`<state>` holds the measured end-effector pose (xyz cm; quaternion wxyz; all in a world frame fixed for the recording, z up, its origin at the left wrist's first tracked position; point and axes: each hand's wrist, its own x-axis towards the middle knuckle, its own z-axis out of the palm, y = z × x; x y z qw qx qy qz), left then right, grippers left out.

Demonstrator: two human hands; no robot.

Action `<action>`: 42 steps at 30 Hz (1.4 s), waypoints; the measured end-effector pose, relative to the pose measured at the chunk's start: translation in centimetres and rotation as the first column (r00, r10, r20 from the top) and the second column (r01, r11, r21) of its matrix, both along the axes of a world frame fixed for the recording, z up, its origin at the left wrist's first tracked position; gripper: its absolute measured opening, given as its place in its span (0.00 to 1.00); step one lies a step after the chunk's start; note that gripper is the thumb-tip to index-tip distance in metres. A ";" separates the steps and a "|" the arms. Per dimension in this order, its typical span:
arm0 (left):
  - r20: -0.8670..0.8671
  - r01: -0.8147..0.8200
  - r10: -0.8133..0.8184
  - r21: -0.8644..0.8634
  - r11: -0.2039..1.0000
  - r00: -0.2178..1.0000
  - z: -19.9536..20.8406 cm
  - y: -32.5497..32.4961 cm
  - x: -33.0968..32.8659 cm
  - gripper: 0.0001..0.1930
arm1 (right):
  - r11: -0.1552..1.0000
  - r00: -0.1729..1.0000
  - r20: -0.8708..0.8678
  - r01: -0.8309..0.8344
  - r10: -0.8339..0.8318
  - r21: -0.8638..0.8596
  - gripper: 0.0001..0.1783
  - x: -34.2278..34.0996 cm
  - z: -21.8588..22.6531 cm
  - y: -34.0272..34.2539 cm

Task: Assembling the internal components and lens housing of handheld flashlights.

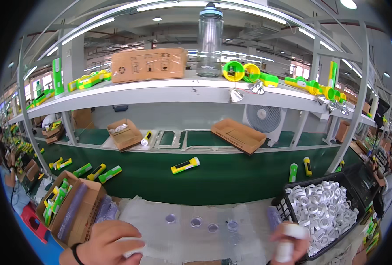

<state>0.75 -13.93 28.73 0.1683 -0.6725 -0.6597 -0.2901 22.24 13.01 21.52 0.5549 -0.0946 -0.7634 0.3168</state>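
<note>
Discs (196, 221) lie on the near bench (182, 248), a carton (84, 217) left, crate (285, 209) of rings (322, 210) right; flashlights (185, 165) lie on the far belt (235, 181).

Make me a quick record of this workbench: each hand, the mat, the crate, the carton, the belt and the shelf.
Left hand: fingers around a white piece
Right hand: holding white parts, blurred
Mat: pale, several clear discs lying apart
Crate: black, right of the mat, heaped with white rings
Carton: left of the mat, green and yellow flashlights inside
Belt: green, scattered flashlights
Shelf: box, upright bottle, flashlight parts
</note>
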 end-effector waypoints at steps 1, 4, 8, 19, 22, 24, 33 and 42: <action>0.320 0.044 -0.001 -0.128 0.991 0.948 -5.4 2.5 -3.8 0.13 | 0.983 0.986 0.160 -0.008 0.038 -0.185 0.09 -0.4 -2.4 0.5; 0.663 0.126 0.157 -0.359 0.925 0.732 -17.3 -1.6 -7.8 0.24 | 0.924 0.908 0.396 0.028 0.136 -0.382 0.14 -1.3 -12.2 1.1; 0.215 -0.118 0.455 -0.792 0.598 0.864 -25.9 -5.2 -7.6 0.47 | 0.997 0.811 0.583 -0.008 0.048 -0.071 0.14 2.3 -22.4 2.0; 0.117 -0.080 0.525 -0.938 0.337 0.843 -29.1 -5.6 -7.7 0.59 | 0.942 0.943 0.254 -0.131 0.215 -0.308 0.19 -8.2 -7.2 10.0; 0.091 -0.087 0.512 -0.946 0.312 0.854 -29.6 -6.7 -7.2 0.59 | 0.980 0.857 0.509 0.022 0.083 -0.198 0.12 -12.8 -4.1 16.3; 0.096 -0.112 0.534 -0.932 0.344 0.840 -29.3 -7.6 -6.3 0.60 | 0.987 0.659 0.735 0.121 -0.159 0.105 0.13 -14.6 -3.8 21.7; 0.146 -0.049 0.466 -0.923 0.382 0.873 -28.1 -7.9 -7.7 0.61 | 0.861 0.186 0.885 0.383 -0.426 0.334 0.27 -17.3 -3.5 55.7; 0.074 -0.023 0.390 -0.971 0.239 0.918 -29.9 -11.6 -5.6 0.59 | 0.717 0.604 0.760 0.418 0.239 -0.558 0.38 -28.7 -15.9 60.3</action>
